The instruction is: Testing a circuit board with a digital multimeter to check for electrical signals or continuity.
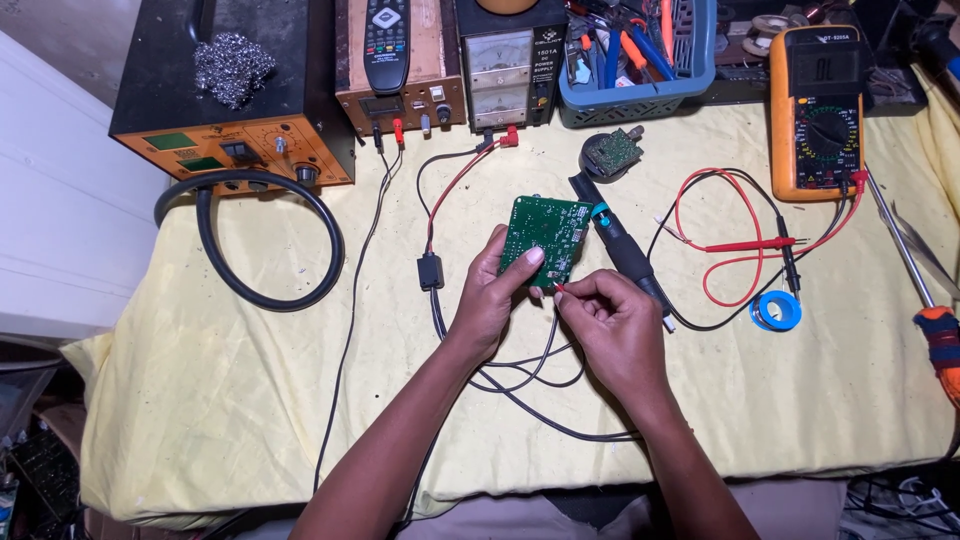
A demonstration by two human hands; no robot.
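At the centre of the frame the left hand (492, 292) grips a green circuit board (543, 233) by its lower edge, thumb on the face and fingers curled behind, holding it tilted above the yellow cloth (200, 400) that covers the bench. Just to the right, the right hand (612, 325) has its thumb and forefinger pinched shut on a small red clip (561, 288) at the board's lower right corner, touching the board's edge; the other fingers are curled in. Black cables (520, 375) loop beneath both wrists. Right beside the board lies a black soldering iron handle (625, 250) with a teal ring. In the upper left stands an orange-and-black rework station (235, 100) with two green rectangular labels on its front and a wad of steel wool (232, 65) on top, its black hose (270, 235) coiled in front. Next to it a brown box carries a black remote control (386, 40), and beside that sits a black power supply (505, 60) with two pale meter windows. A blue basket (640, 60) of tools stands at upper centre-right. In the upper right lies an orange multimeter (815, 110) with a dark screen and round dial, its red and black leads (745, 245) curling down near a blue tape roll (777, 311). A screwdriver (925, 290) lies at the right edge.
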